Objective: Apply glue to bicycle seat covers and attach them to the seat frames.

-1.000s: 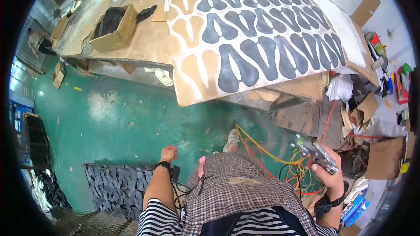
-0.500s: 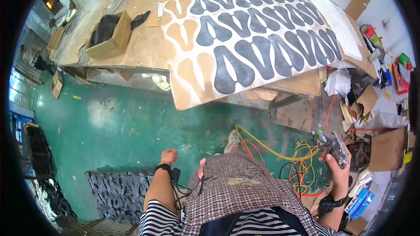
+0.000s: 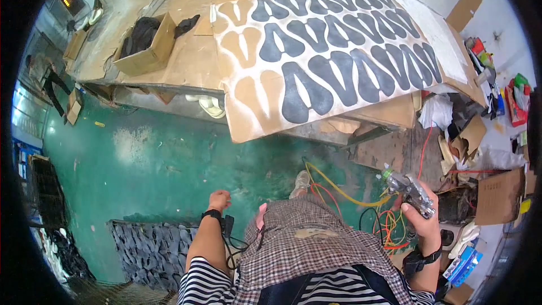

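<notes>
Three rows of dark, sole-shaped pieces are lying on a whitened cardboard sheet, which is resting on the cardboard-covered table and jutting past its near edge. On the near side, above the green floor, the person's right hand is gripping a silvery tool, apparently a spray gun, its green-collared end pointing up and left. Holding it well probably means keeping a firm wrap around the body, aiming the nozzle away from the legs, and leaving the yellow hose slack, so that it is neither tugging nor catching the shoe. The right fingers are grasping the tool directly, with its collared end sticking out beyond them; both are standing well apart from the pieces. The left hand is hovering low over the floor, fingers curling inward; whether they are clenched cannot be told, and nothing is showing in them.
</notes>
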Tool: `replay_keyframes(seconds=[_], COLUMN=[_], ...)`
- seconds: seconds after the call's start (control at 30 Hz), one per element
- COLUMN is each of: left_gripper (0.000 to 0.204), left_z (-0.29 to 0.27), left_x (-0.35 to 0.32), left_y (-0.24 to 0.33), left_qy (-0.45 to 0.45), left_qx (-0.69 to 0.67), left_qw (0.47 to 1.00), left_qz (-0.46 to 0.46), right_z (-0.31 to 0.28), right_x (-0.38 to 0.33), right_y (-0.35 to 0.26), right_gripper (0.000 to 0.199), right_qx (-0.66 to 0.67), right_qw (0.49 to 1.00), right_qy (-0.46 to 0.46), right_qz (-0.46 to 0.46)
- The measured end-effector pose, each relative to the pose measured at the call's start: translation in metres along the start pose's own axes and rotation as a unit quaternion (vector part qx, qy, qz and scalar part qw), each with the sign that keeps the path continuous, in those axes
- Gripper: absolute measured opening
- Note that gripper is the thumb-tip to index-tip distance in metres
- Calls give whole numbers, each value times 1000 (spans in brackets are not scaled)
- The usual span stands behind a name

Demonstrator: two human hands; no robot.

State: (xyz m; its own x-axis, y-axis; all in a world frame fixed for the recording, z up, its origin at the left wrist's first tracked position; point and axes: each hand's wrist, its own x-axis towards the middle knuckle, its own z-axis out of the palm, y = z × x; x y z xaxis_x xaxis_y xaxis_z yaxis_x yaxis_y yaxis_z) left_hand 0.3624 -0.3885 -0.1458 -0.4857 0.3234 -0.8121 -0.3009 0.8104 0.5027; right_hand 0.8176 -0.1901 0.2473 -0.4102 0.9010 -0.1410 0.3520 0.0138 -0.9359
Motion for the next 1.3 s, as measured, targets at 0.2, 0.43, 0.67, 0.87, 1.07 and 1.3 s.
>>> replay_keyframes(seconds=[0.2, 0.43, 0.67, 0.87, 1.07, 1.3], left_gripper=[17, 17, 12, 10, 10, 15], left_z=[-8, -28, -51, -72, -104, -144], left_x=[-5, 1, 24, 49, 78, 96], left_y=[-4, 8, 46, 94, 138, 223], left_qy=[15, 9, 17, 39, 52, 62], left_qx=[-37, -17, -18, -1, 8, -21], left_qw=[999, 1000, 997, 995, 995, 991], left_qz=[-13, 5, 72, 94, 90, 120], right_z=[0, 6, 22, 40, 49, 70], right_x=[2, 18, 54, 85, 118, 128], right_y=[1, -2, -14, -14, -15, -11], right_gripper=[50, 53, 55, 55, 51, 46], right_qx=[-65, -74, 26, 8, 20, 3], right_qw=[997, 996, 995, 998, 994, 988], right_qy=[-45, -37, 94, 53, 109, 152], right_qz=[-21, -13, -22, -18, 9, 18])
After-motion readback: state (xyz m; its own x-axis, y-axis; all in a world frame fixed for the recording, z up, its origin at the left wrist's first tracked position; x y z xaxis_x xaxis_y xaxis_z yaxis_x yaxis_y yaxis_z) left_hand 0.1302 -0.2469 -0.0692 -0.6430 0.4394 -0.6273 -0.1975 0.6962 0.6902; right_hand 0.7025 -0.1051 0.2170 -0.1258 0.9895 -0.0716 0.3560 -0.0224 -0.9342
